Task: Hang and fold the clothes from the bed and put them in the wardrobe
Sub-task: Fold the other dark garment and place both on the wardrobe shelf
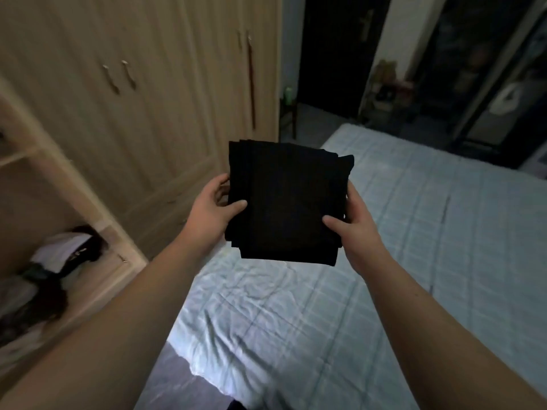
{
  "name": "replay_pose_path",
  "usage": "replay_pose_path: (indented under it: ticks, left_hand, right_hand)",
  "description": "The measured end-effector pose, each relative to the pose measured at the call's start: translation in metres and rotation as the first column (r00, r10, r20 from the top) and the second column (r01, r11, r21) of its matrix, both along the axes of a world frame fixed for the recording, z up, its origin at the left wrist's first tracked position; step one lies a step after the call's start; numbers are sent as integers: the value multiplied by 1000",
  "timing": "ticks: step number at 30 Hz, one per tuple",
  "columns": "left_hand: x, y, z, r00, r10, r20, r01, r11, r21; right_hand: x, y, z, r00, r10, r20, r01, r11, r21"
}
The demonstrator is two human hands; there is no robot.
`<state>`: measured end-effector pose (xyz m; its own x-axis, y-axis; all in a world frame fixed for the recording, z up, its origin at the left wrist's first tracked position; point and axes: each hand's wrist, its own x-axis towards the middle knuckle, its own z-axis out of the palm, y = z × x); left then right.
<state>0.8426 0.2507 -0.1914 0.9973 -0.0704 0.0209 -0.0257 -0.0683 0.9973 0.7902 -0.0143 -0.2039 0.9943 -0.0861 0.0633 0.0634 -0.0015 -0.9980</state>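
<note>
A folded black garment (pixel 285 202) is held up in the air above the bed's left edge. My left hand (pixel 211 207) grips its left side, thumb on top and fingers underneath. On the garment's right side my right hand (pixel 353 223) grips in the same way. The bed (pixel 384 261) with a light blue checked sheet lies below and to the right. The beige wardrobe (pixel 124 113) stands to the left; its nearest section is open, with folded clothes (pixel 59 253) on a shelf.
The wardrobe's farther doors are shut. An open door leaf (pixel 71 184) juts out at the left between me and the shelf. A narrow strip of floor (pixel 177 377) runs between bed and wardrobe. A dark doorway (pixel 334 54) lies beyond.
</note>
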Motion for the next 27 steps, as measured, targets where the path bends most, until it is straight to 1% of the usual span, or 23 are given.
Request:
replay_pose_path:
  ticks: [2, 5, 10, 12, 17, 20, 23, 27]
  left_hand:
    - [-27, 20, 30, 991, 109, 75, -110, 994, 12]
    - [-60, 59, 66, 955, 256, 153, -264, 964, 36]
    - [-109, 125, 115, 866, 439, 240, -451, 892, -2]
    - [-126, 151, 127, 828, 501, 252, -513, 858, -21]
    - [-165, 234, 139, 702, 665, 255, -674, 736, -65]
    - [-191, 286, 141, 620, 727, 295, -749, 660, -53]
    - [-216, 342, 136, 538, 789, 295, -812, 580, -70]
    - [-240, 414, 131, 452, 842, 293, -866, 493, -84]
  right_hand:
    - [-1, 21, 24, 997, 55, 57, -55, 998, -16]
    - [-2, 63, 56, 983, 125, 137, -123, 992, -22]
    - [-3, 144, 95, 932, 265, 248, -273, 962, -2]
    - [-3, 179, 107, 909, 323, 264, -332, 943, -12]
    - [-1, 275, 129, 835, 465, 293, -477, 878, -34]
    - [-4, 339, 134, 782, 545, 303, -559, 828, -47]
    - [-9, 407, 132, 726, 613, 312, -625, 777, -71]
    - [-13, 500, 125, 668, 679, 305, -686, 721, -101]
